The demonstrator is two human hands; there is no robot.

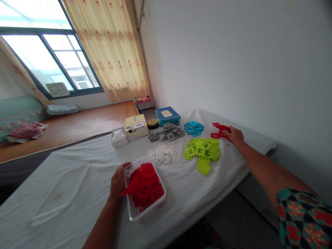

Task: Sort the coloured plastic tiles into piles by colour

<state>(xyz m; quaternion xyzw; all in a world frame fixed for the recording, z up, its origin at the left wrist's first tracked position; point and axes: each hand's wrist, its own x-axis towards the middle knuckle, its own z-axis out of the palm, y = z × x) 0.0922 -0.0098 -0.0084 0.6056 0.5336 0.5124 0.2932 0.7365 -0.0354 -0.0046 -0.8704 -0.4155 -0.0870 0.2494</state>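
Note:
My left hand (118,181) grips the left side of a clear plastic box (132,217), its fingers on the rim. A heap of red plastic building pieces (146,186) with toothed edges fills the box, one piece sticking out over the left rim. At the far right of the table, my right hand (235,135) is closed on some red building pieces (220,130). Just left of and below that hand lies a pile of lime green pieces (203,152). Blue pieces (194,128) form a smaller pile farther back.
Grey pieces (168,132) and small white square frames (163,154) lie in piles mid-table. Behind stand a white box (119,137), a cream box (136,127), a round tin (153,123) and a blue box (167,116). A clear lid (62,193) lies at left.

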